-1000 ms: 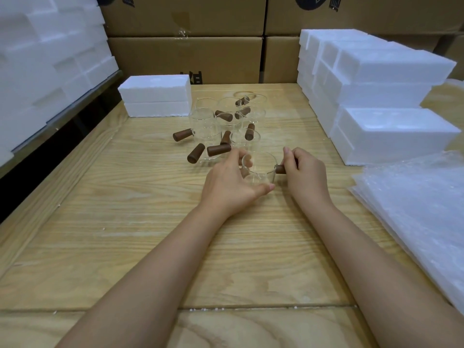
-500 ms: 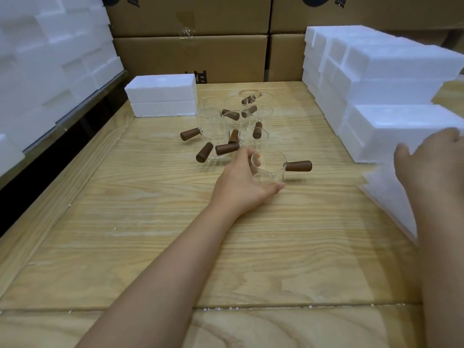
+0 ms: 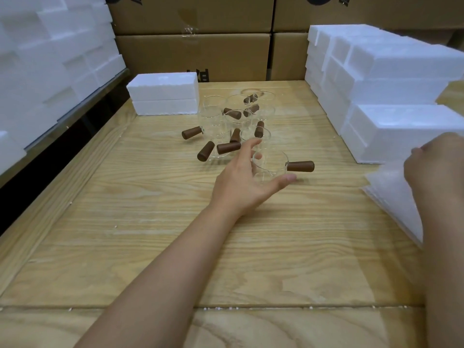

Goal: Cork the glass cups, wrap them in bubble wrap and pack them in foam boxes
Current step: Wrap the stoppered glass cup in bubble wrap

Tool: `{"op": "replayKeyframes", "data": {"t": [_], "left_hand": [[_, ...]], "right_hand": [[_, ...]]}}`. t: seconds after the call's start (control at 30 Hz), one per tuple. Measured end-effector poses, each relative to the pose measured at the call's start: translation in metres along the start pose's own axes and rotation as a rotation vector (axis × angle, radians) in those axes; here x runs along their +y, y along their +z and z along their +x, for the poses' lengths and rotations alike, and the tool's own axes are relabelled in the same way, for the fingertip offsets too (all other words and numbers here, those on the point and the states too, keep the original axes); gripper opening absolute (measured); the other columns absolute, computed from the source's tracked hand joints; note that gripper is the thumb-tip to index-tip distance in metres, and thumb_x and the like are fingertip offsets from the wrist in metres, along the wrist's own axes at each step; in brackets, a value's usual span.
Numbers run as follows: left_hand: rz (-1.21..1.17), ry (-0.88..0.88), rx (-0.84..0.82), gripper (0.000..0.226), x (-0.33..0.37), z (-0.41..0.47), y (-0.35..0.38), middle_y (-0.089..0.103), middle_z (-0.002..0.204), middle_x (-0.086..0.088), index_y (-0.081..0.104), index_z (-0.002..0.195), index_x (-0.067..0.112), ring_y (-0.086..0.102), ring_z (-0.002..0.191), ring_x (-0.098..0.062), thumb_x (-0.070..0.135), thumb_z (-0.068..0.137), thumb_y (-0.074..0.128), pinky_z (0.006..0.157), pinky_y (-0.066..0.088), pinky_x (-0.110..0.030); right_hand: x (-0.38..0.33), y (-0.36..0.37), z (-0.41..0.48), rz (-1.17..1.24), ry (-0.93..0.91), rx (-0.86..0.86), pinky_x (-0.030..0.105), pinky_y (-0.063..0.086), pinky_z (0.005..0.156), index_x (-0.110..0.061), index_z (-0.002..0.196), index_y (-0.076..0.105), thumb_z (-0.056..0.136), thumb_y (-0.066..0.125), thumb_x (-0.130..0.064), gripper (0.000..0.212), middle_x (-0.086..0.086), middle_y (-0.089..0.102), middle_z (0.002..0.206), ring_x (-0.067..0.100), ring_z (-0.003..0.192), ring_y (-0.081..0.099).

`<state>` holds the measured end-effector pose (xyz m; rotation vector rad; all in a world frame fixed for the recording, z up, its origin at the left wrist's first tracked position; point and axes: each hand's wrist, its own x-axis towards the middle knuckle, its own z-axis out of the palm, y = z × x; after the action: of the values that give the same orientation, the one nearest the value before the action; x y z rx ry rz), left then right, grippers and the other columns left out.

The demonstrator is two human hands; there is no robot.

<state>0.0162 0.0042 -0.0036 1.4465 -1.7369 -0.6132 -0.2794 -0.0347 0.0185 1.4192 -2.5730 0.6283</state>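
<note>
Just right of centre frame on the wooden table (image 3: 155, 247), my left hand (image 3: 241, 187) cups the upright glass cup (image 3: 270, 167), thumb in front and fingers curved round its back, its brown cork (image 3: 300, 166) lying level and pointing toward the frame's right. At the right edge my right hand (image 3: 437, 169) rests on the bubble wrap (image 3: 391, 194), fingers curled; whether they grip a sheet I cannot tell. Farther up stand the other cups (image 3: 213, 116), with foam boxes (image 3: 391, 131) on the right.
</note>
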Motion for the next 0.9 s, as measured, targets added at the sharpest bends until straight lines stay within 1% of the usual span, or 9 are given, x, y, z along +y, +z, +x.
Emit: {"op": "replayKeyframes", "data": {"t": [0.07, 0.17, 0.23, 0.33, 0.43, 0.57, 0.67, 0.77, 0.9], "left_hand": [[0.004, 0.021, 0.044, 0.094, 0.003, -0.001, -0.001, 0.056, 0.119, 0.013, 0.037, 0.137, 0.033, 0.056, 0.103, -0.01, 0.084, 0.058, 0.042, 0.094, 0.046, -0.037], [0.02, 0.058, 0.161, 0.088, 0.005, -0.002, -0.001, 0.054, 0.114, 0.014, 0.043, 0.133, 0.026, 0.054, 0.105, -0.01, 0.081, 0.065, 0.032, 0.09, 0.047, -0.038], [-0.001, 0.091, 0.248, 0.078, 0.003, -0.002, 0.0, 0.055, 0.111, 0.013, 0.048, 0.129, 0.021, 0.053, 0.103, -0.009, 0.074, 0.073, 0.034, 0.085, 0.049, -0.039], [-0.067, 0.188, 0.359, 0.059, 0.001, -0.001, 0.001, 0.057, 0.109, 0.008, 0.053, 0.124, 0.013, 0.055, 0.099, -0.012, 0.056, 0.086, 0.04, 0.081, 0.05, -0.042], [-0.157, 0.318, 0.456, 0.046, -0.001, 0.0, 0.003, 0.057, 0.114, -0.003, 0.049, 0.125, 0.005, 0.055, 0.1, -0.018, 0.037, 0.093, 0.044, 0.087, 0.048, -0.04], [-0.219, 0.385, 0.545, 0.049, -0.003, 0.002, 0.004, 0.05, 0.124, -0.009, 0.039, 0.131, 0.001, 0.053, 0.104, -0.016, 0.032, 0.093, 0.043, 0.09, 0.047, -0.033], [-0.247, 0.403, 0.566, 0.05, -0.004, 0.003, 0.004, 0.046, 0.125, -0.008, 0.035, 0.132, 0.006, 0.049, 0.105, -0.012, 0.034, 0.092, 0.046, 0.09, 0.047, -0.033], [-0.237, 0.395, 0.57, 0.057, -0.005, 0.004, 0.004, 0.045, 0.126, -0.014, 0.036, 0.133, 0.003, 0.05, 0.106, -0.016, 0.03, 0.088, 0.056, 0.092, 0.044, -0.027], [-0.167, 0.415, 0.571, 0.065, -0.008, 0.006, 0.003, 0.038, 0.128, -0.003, 0.037, 0.132, 0.003, 0.049, 0.111, -0.029, 0.003, 0.076, 0.068, 0.094, 0.041, -0.021]], "right_hand": [[-0.007, -0.007, -0.006, 0.087, -0.035, 0.17, 0.057, 0.044, 0.087, -0.004, 0.094, 0.05, 0.089, 0.04, -0.027, 0.026, 0.023, 0.056, 0.099, 0.041, 0.095, 0.054], [-0.032, -0.028, -0.025, 0.348, -0.137, 0.328, 0.056, 0.043, 0.087, -0.018, 0.096, 0.042, 0.085, 0.028, -0.043, 0.031, 0.017, 0.053, 0.104, 0.038, 0.098, 0.053], [-0.05, -0.041, -0.044, 0.529, -0.29, 0.438, 0.055, 0.043, 0.084, -0.016, 0.092, 0.046, 0.084, 0.038, -0.036, 0.024, 0.016, 0.054, 0.096, 0.035, 0.092, 0.053], [-0.072, -0.052, -0.077, 0.676, -0.614, 0.617, 0.041, 0.041, 0.074, -0.002, 0.089, 0.055, 0.09, 0.051, -0.013, 0.012, 0.016, 0.056, 0.081, 0.028, 0.076, 0.05], [-0.09, -0.049, -0.099, 0.796, -0.858, 0.457, 0.025, 0.039, 0.071, 0.003, 0.093, 0.061, 0.091, 0.055, -0.001, 0.008, 0.014, 0.061, 0.085, 0.024, 0.074, 0.053], [-0.104, -0.035, -0.114, 0.853, -0.939, 0.162, 0.009, 0.036, 0.079, -0.003, 0.109, 0.064, 0.09, 0.059, 0.001, 0.02, 0.001, 0.062, 0.092, 0.015, 0.085, 0.052], [-0.107, -0.027, -0.12, 0.883, -0.91, -0.002, 0.006, 0.033, 0.082, -0.011, 0.113, 0.063, 0.09, 0.059, 0.0, 0.026, -0.01, 0.058, 0.089, 0.011, 0.087, 0.051], [-0.106, -0.025, -0.119, 0.898, -0.92, -0.073, 0.008, 0.034, 0.083, -0.013, 0.115, 0.062, 0.089, 0.058, 0.001, 0.029, -0.01, 0.057, 0.09, 0.013, 0.089, 0.051], [-0.104, -0.028, -0.116, 0.96, -0.926, -0.076, 0.011, 0.036, 0.083, -0.02, 0.114, 0.06, 0.088, 0.054, -0.001, 0.032, -0.011, 0.058, 0.092, 0.012, 0.091, 0.054]]}}
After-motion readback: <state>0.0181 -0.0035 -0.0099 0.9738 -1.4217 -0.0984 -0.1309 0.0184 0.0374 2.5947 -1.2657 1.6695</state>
